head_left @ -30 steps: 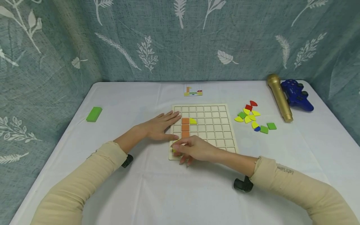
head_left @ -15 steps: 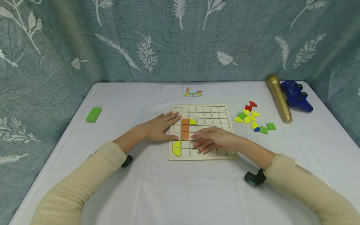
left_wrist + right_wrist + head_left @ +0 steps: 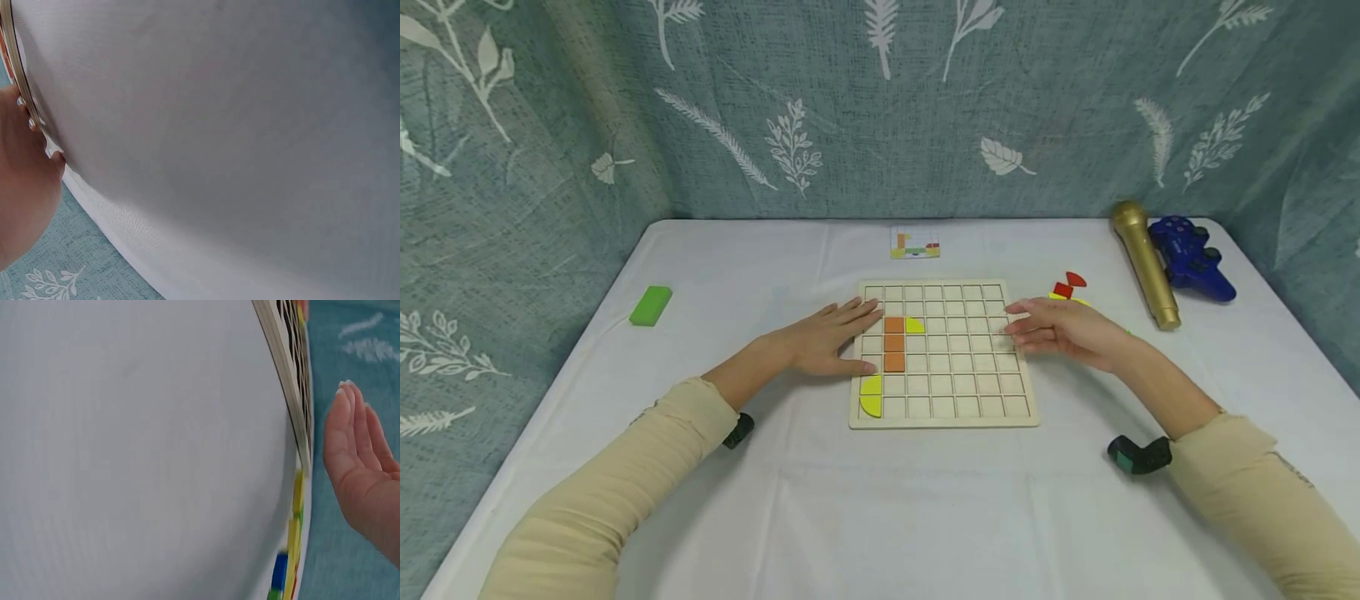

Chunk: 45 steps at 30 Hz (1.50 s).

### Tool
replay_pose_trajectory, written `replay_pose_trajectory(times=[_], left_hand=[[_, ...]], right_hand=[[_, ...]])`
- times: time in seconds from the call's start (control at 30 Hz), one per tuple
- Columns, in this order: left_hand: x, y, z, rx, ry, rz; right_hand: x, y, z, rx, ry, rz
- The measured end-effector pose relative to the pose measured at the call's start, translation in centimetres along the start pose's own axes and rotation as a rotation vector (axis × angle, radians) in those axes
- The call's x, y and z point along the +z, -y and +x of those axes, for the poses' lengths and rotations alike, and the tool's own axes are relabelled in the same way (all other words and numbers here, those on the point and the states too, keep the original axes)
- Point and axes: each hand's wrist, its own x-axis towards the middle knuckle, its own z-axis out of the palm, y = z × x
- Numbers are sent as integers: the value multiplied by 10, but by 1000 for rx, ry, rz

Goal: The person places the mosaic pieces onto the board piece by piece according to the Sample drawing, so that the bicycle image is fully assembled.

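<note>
My left hand rests with fingers spread on the left edge of a pale wooden grid board. A column of orange squares sits in the board's cells, with a yellow quarter-circle beside the top one. Two more yellow quarter-circles fill cells at the lower left. My right hand, holding nothing, hovers at the board's right edge with fingers loosely extended. It hides most of the loose pieces there; a red square and a red quarter-circle show past it. The right wrist view shows a blue piece among them.
Behind the board lies a small pattern card. A green block is on the left of the white-covered table. At the back right, a gold microphone lies against a blue game controller.
My right hand has left the yellow quarter-circles at the board's lower left and swept right across the board toward the loose pieces. The left hand has stayed in place.
</note>
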Motion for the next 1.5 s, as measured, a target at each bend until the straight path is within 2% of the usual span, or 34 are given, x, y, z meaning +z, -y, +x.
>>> replay_pose_trajectory(times=[0.33,0.43,0.57,0.7,0.83,1.0,1.13,1.3,1.5], left_hand=[[2,1,1,-2,1,2],[1,0,1,-5,-1,0],[1,-1,0,-13,3,0],[0,-2,-1,-20,4,-1],[0,-2,-1,-28,1,-3],[0,-2,-1,-36,3,-4],[0,-1,-1,-27,-2,-3],[2,0,-1,-12,-9,-4],[2,-1,0,-23,-10,-3]], right_hand=[[-49,5,-15,-4,-56,62],[-59,4,-17,-9,-99,-45],[-68,2,-20,-17,-167,-305],[-73,-2,-22,-21,-211,-473],[-74,-6,-22,-43,-210,-529],[-71,-6,-22,-48,-197,-530],[-67,-6,-22,-41,-206,-612],[-64,-9,-21,-112,-154,-735],[-62,-14,-21,-188,-114,-804]])
